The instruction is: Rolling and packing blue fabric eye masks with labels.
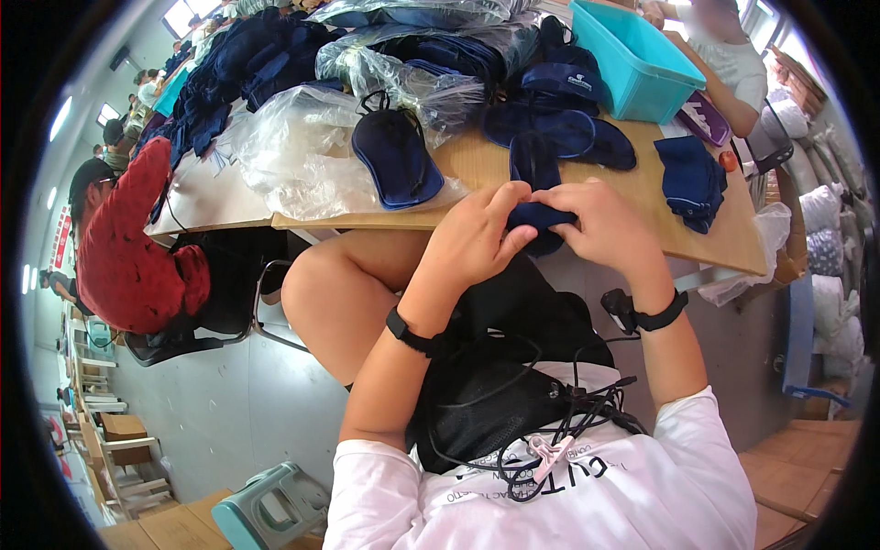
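Observation:
Just off the table's front edge, my left hand (486, 229) and my right hand (600, 220) pinch a dark blue cloth piece (543, 216) between thumbs and fingers. Its exact kind is partly hidden by my fingers. Right behind it, a navy strip with lighter blue edging (534, 163) lies on the table. Farther back rest navy slipper-shaped pieces with blue piping (559, 130). To the left, a navy slipper-shaped pouch (394, 158) with a black cord lies partly on clear plastic.
Clear plastic bags (302, 151) and heaped navy cloth (266, 64) cover the table's left and back. A turquoise bin (632, 69) stands at the back right, near folded navy cloth (689, 183). Across from it sits a person; another in red (137, 247) sits at left.

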Action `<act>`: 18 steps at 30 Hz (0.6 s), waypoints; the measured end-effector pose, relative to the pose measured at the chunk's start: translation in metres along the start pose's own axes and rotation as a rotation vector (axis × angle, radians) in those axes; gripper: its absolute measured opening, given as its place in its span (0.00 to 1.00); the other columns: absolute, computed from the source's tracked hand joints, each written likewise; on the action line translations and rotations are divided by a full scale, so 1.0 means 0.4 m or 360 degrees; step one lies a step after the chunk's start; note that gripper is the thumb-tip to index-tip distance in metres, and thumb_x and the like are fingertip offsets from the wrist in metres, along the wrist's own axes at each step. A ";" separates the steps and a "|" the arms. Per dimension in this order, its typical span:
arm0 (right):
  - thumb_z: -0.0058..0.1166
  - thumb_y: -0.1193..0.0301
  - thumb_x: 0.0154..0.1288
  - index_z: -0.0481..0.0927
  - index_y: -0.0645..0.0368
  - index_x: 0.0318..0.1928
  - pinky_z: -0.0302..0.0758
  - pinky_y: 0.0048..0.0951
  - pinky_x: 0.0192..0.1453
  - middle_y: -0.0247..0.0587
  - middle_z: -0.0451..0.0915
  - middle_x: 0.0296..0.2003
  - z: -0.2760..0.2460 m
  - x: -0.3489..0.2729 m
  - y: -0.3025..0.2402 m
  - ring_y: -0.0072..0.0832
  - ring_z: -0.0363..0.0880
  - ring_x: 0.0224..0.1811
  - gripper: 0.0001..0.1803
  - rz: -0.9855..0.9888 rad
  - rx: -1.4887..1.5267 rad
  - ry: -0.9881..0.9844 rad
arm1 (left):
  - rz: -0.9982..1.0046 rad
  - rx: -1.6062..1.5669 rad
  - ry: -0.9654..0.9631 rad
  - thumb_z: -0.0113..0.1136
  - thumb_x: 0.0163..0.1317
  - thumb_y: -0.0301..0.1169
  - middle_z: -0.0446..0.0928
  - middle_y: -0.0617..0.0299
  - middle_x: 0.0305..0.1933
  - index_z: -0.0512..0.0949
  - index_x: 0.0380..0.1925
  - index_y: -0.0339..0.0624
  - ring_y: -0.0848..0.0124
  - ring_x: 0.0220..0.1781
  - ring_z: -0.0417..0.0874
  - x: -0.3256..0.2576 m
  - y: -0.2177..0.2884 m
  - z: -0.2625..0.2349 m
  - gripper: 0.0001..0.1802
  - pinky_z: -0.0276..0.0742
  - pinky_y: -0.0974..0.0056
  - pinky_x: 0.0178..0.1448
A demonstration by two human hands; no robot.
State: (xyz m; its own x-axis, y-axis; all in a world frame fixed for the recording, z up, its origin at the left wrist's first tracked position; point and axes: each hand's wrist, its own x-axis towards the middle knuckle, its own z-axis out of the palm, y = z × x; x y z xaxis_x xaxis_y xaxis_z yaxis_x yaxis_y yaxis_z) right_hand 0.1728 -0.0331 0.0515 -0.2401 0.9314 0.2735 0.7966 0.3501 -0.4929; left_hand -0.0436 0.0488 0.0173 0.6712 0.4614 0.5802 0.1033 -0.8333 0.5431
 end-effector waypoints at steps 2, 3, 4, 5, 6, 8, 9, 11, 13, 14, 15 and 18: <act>0.68 0.76 0.55 0.87 0.55 0.55 0.74 0.36 0.61 0.47 0.88 0.49 0.008 -0.011 -0.018 0.45 0.84 0.53 0.23 -0.0038 -0.0237 0.0050 | -0.0010 0.0025 -0.0003 0.65 0.64 0.31 0.81 0.48 0.47 0.76 0.54 0.40 0.45 0.47 0.82 -0.002 -0.006 0.013 0.18 0.79 0.49 0.51; 0.68 0.76 0.56 0.87 0.54 0.54 0.72 0.36 0.62 0.46 0.88 0.50 0.021 -0.022 -0.017 0.45 0.83 0.54 0.23 0.0002 -0.0295 0.0108 | -0.0014 0.0050 -0.0012 0.65 0.65 0.32 0.81 0.48 0.45 0.78 0.52 0.42 0.46 0.47 0.82 -0.002 -0.007 0.020 0.17 0.79 0.50 0.50; 0.68 0.75 0.56 0.87 0.53 0.54 0.71 0.36 0.63 0.44 0.87 0.51 0.031 -0.030 -0.015 0.44 0.83 0.54 0.22 0.0043 -0.0353 0.0167 | -0.0015 0.0048 -0.0019 0.65 0.65 0.32 0.81 0.48 0.45 0.78 0.52 0.42 0.46 0.47 0.82 -0.003 -0.010 0.024 0.17 0.79 0.50 0.50; 0.68 0.75 0.56 0.87 0.53 0.54 0.71 0.36 0.63 0.44 0.87 0.51 0.036 -0.032 -0.012 0.44 0.83 0.54 0.22 0.0048 -0.0349 0.0170 | -0.0013 0.0097 0.0000 0.65 0.66 0.30 0.81 0.49 0.44 0.79 0.51 0.45 0.47 0.47 0.83 -0.002 -0.012 0.027 0.14 0.79 0.50 0.50; 0.68 0.75 0.55 0.86 0.53 0.54 0.71 0.38 0.63 0.43 0.86 0.53 0.039 -0.033 -0.006 0.45 0.82 0.56 0.23 -0.0057 -0.0433 0.0283 | -0.0011 0.0145 0.0017 0.64 0.66 0.29 0.80 0.50 0.43 0.81 0.50 0.47 0.48 0.47 0.83 -0.001 -0.013 0.032 0.13 0.79 0.50 0.50; 0.68 0.75 0.55 0.86 0.54 0.55 0.72 0.40 0.64 0.42 0.85 0.54 0.056 -0.036 0.016 0.45 0.81 0.57 0.24 -0.0156 -0.0514 0.0403 | 0.0050 0.0217 0.0028 0.64 0.66 0.29 0.80 0.50 0.44 0.81 0.51 0.48 0.49 0.47 0.83 -0.003 -0.022 0.042 0.13 0.79 0.51 0.50; 0.68 0.75 0.55 0.85 0.55 0.56 0.72 0.41 0.65 0.42 0.84 0.55 0.071 -0.031 0.032 0.46 0.80 0.59 0.25 -0.0160 -0.0318 0.0413 | 0.0114 0.0296 0.0051 0.64 0.66 0.29 0.80 0.51 0.45 0.81 0.51 0.49 0.49 0.48 0.83 -0.001 -0.023 0.044 0.13 0.80 0.51 0.50; 0.67 0.76 0.55 0.84 0.55 0.57 0.72 0.43 0.66 0.41 0.84 0.57 0.088 -0.038 0.053 0.47 0.79 0.60 0.26 -0.0163 -0.0124 0.0434 | 0.0124 0.0306 0.0049 0.65 0.65 0.26 0.80 0.52 0.45 0.81 0.49 0.47 0.50 0.48 0.84 -0.003 -0.022 0.048 0.12 0.80 0.53 0.50; 0.67 0.76 0.55 0.84 0.55 0.58 0.73 0.45 0.67 0.42 0.85 0.54 0.096 -0.039 0.050 0.46 0.79 0.61 0.27 -0.0104 0.0002 0.0392 | 0.0127 0.0322 0.0050 0.65 0.64 0.24 0.81 0.52 0.45 0.82 0.47 0.44 0.51 0.49 0.85 -0.007 -0.019 0.047 0.11 0.81 0.54 0.49; 0.67 0.76 0.55 0.84 0.55 0.58 0.73 0.45 0.67 0.42 0.85 0.54 0.099 -0.039 0.047 0.46 0.79 0.61 0.27 -0.0107 0.0005 0.0402 | 0.0122 0.0292 0.0042 0.65 0.64 0.23 0.80 0.52 0.46 0.82 0.47 0.45 0.52 0.48 0.84 -0.009 -0.019 0.045 0.12 0.81 0.55 0.49; 0.67 0.76 0.55 0.83 0.55 0.58 0.73 0.44 0.66 0.43 0.85 0.54 0.100 -0.040 0.042 0.46 0.79 0.60 0.27 -0.0115 -0.0014 0.0447 | 0.0117 0.0263 0.0034 0.66 0.63 0.23 0.79 0.52 0.48 0.82 0.46 0.45 0.52 0.47 0.84 -0.010 -0.020 0.043 0.12 0.81 0.56 0.49; 0.67 0.76 0.55 0.83 0.56 0.57 0.73 0.44 0.66 0.44 0.85 0.52 0.099 -0.037 0.048 0.46 0.80 0.60 0.26 -0.0131 -0.0004 0.0497 | 0.0310 0.0328 0.0159 0.69 0.60 0.23 0.77 0.52 0.53 0.80 0.49 0.43 0.53 0.45 0.84 -0.012 -0.013 0.035 0.16 0.81 0.56 0.49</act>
State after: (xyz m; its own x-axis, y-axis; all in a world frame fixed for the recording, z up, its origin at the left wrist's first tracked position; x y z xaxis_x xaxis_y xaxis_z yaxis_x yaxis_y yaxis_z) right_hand 0.1698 -0.0361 0.0054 -0.1221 0.8243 0.5529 0.7829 0.4224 -0.4568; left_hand -0.0371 0.0467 0.0033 0.6183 0.3060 0.7239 0.1332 -0.9486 0.2872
